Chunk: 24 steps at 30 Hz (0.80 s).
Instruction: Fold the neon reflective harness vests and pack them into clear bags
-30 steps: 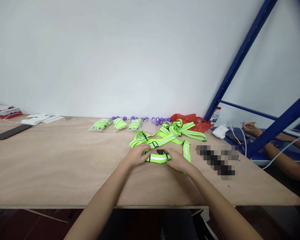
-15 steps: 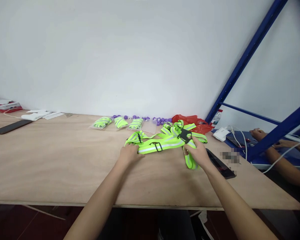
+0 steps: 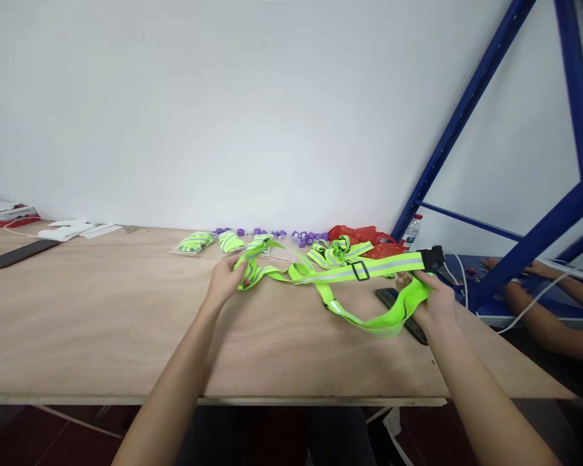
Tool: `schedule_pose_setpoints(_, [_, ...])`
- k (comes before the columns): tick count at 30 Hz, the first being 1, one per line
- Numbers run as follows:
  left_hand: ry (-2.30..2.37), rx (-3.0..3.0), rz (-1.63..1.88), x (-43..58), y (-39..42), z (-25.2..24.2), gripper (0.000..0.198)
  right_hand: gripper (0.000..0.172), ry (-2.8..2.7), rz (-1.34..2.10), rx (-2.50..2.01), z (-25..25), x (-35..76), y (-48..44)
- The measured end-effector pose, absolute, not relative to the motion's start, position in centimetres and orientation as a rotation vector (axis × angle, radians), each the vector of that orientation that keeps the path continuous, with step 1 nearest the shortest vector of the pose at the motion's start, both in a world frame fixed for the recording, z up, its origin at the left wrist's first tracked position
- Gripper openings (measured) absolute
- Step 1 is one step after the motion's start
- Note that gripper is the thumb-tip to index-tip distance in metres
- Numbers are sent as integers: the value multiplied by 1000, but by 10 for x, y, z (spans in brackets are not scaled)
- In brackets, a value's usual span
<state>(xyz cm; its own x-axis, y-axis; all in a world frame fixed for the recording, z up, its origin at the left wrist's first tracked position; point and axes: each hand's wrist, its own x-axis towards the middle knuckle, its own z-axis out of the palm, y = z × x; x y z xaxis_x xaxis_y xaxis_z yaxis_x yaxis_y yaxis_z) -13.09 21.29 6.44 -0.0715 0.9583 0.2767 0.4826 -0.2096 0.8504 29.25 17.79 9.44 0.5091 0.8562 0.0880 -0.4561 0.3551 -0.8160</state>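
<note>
A neon-green reflective strap harness (image 3: 342, 274) with grey stripes and black buckles is stretched out above the plywood table (image 3: 102, 323). My left hand (image 3: 227, 279) grips its left end. My right hand (image 3: 430, 299) grips the right end, where a black buckle (image 3: 433, 258) sticks up; a loop of strap hangs below between the hands. A second loose harness (image 3: 339, 249) lies behind it.
Three bagged green harnesses (image 3: 229, 242) and several purple pieces (image 3: 306, 237) line the wall, beside a red bag (image 3: 362, 234). A dark phone (image 3: 398, 309) lies under my right hand. Another phone (image 3: 15, 254) is far left. A blue rack (image 3: 471, 103) and another person's arms (image 3: 544, 310) are at right.
My hands have moved apart, lifting the harness off the table and pulling it straight; the right hand has gone far right with the buckle end.
</note>
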Motion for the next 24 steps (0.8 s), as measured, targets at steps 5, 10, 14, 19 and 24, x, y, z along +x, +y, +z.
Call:
schedule_pose_setpoints(5, [1001,1234,1623,-167,210,93,38,24,-399,899,-781,110,302,171])
schedule_pose_setpoints(10, [721,1068,1785,-184,203,130,33,18,-605,910,-840,127,299,173])
schedule_pose_setpoints(14, [624,1187,1923,-189,188,163,29,31,-827,737,-976,141,305,180])
schedule_pose_setpoints(19, [475,1354,2018,-197,162,202,31,38,-992,460,-936,166,321,176])
schedule_pose_setpoints(24, [361,1423,2018,-204,149,221,23,38,-1214,151,-1301,176,330,157])
